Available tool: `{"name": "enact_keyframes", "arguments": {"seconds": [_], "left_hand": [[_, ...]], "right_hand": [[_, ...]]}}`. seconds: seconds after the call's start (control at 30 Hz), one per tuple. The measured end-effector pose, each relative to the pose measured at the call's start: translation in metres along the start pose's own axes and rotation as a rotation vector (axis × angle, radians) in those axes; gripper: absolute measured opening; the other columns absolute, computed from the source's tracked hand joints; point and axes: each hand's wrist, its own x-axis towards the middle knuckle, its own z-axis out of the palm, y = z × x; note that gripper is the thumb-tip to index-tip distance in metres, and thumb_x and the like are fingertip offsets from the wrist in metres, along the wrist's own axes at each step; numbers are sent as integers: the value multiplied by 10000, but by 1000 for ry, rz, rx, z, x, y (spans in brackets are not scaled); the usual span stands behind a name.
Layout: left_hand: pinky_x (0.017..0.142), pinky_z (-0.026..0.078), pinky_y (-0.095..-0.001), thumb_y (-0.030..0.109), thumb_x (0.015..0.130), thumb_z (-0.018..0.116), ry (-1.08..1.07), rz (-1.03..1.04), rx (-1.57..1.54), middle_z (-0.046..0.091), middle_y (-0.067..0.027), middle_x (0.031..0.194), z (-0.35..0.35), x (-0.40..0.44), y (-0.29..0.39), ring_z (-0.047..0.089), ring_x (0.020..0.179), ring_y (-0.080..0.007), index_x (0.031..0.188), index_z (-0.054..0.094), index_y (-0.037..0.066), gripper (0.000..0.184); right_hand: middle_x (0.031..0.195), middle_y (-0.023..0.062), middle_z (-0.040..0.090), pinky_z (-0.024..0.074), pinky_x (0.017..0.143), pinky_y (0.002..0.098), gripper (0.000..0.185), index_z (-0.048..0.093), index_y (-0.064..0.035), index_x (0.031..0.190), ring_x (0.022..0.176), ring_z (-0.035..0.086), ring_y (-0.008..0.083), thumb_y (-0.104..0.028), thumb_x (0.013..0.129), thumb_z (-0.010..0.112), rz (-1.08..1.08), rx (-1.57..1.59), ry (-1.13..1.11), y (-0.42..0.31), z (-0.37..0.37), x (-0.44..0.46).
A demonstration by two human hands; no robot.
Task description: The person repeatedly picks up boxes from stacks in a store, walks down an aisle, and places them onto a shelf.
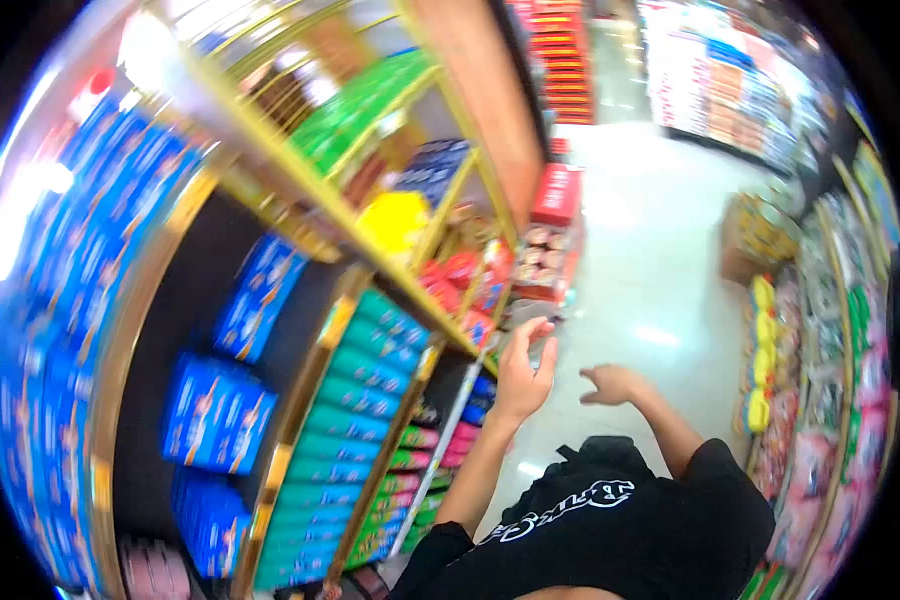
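Observation:
My left hand (525, 375) is raised in front of my body beside the shelving, its fingers and thumb apart with nothing between them. Nearest to it is a low stand of round-lidded jars or cups (541, 260), which it does not visibly touch. Over the pale floor (638, 310), my right hand (610, 384) points toward the left one, fingers loosely spread and slightly blurred. No object shows in it. My black shirt (610, 540) with white lettering fills the bottom of the view.
Shelves on the left hold blue packs (220, 415), teal packs (345, 430) and a yellow item (393, 222). A red box (557, 194) stands by the aisle. On the right are a carton (752, 235) and racks of yellow-topped packets (760, 345). Stacked goods (725, 90) stand farther ahead.

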Motion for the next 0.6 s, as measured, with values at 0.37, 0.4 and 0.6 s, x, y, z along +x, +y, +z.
{"name": "enact_keyframes", "arguments": {"seconds": [0.37,0.4,0.6], "left_hand": [[921,494,-398,198,915,678,-635,-36,-101,623,-192,1170,219,38,-75,617,1089,-318,1252,553,-1,411],[934,487,-404,224,919,680,-655,-93,-111,610,-210,1165,223,41,-91,612,1081,-341,1253,544,-14,432],[904,512,-411,308,938,655,-929,-324,59,626,-227,1201,256,92,-215,647,1045,-341,1280,539,-28,494]], "right_hand": [[1220,252,633,495,945,453,569,516,-9,1360,1107,612,416,-320,907,661,8,377,374,126,-76,-68],[1239,248,626,493,949,452,576,511,-11,1369,1118,607,413,-329,912,657,11,411,408,132,-88,-67],[1277,239,605,483,968,454,609,489,-13,1395,1162,586,404,-372,927,642,108,428,527,218,-166,-39]]}}
